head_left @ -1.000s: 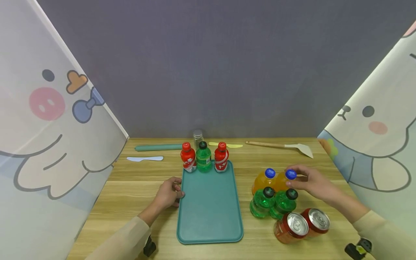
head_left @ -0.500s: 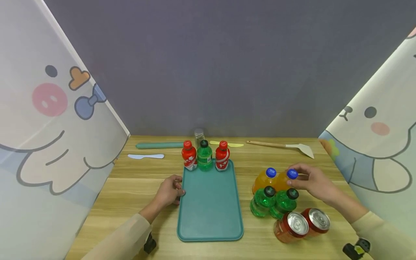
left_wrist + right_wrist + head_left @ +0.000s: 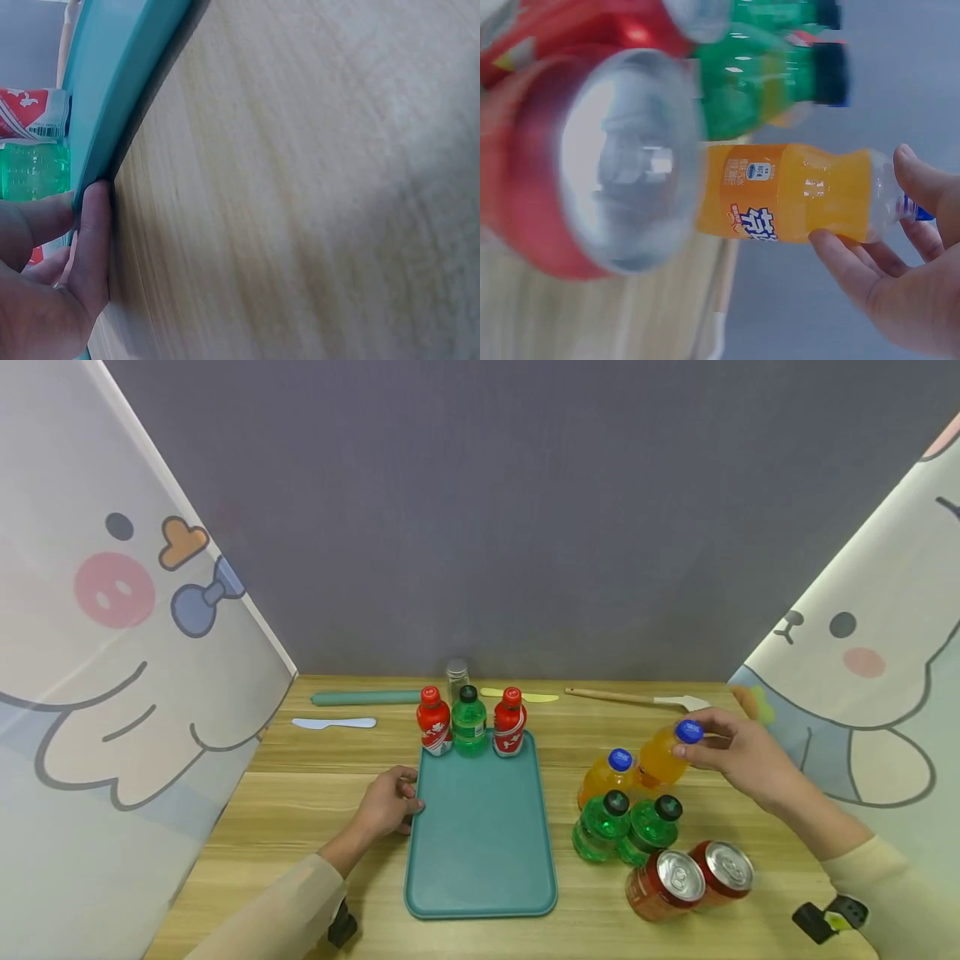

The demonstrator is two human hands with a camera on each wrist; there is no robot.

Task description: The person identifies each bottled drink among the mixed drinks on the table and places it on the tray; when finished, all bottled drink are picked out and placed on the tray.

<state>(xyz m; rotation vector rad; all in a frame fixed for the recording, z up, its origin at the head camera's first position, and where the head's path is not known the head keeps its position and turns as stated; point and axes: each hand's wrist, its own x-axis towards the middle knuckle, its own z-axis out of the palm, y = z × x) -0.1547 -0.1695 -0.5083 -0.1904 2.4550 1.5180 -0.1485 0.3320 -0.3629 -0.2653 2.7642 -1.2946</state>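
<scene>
Hands: both gripping; clock positions are read from the middle of the tray (image 3: 480,852), with the grey wall (image 3: 480,527) at twelve.
Left hand (image 3: 388,802): between nine and ten o'clock, grip narrow, the tray's rim pinched between thumb and fingers.
Right hand (image 3: 738,750): between two and three o'clock, thumb and fingers drawn in around the neck of an orange bottle (image 3: 662,760); one fingertip lies lower, at the bottle's side.
Held bottle: blue-capped, between two and three o'clock, its label facing the right wrist view; the foot is hidden there behind a can, so contact with the table (image 3: 300,793) cannot be told.
Second orange bottle (image 3: 597,783): also between two and three o'clock, nearer the tray than the held one.
Green pair: inner green bottle (image 3: 598,831) and outer green bottle (image 3: 649,832), black-capped, side by side at three o'clock.
Red cans: inner can (image 3: 652,893) and outer can (image 3: 720,881), silver-topped, between three and four o'clock.
Tray bottles: on the far end, a red bottle (image 3: 435,727) at eleven, a black-capped green bottle (image 3: 469,731) near twelve, another red bottle (image 3: 509,731) between twelve and one.
Far row: pale blue knife (image 3: 333,723) at ten, teal rod (image 3: 365,697) between ten and eleven, clear jar (image 3: 457,681) just before twelve, yellow knife (image 3: 519,695) just past twelve, wooden-handled spatula (image 3: 618,695) toward two.
Side walls: cartoon panels (image 3: 90,693) to left and right.
</scene>
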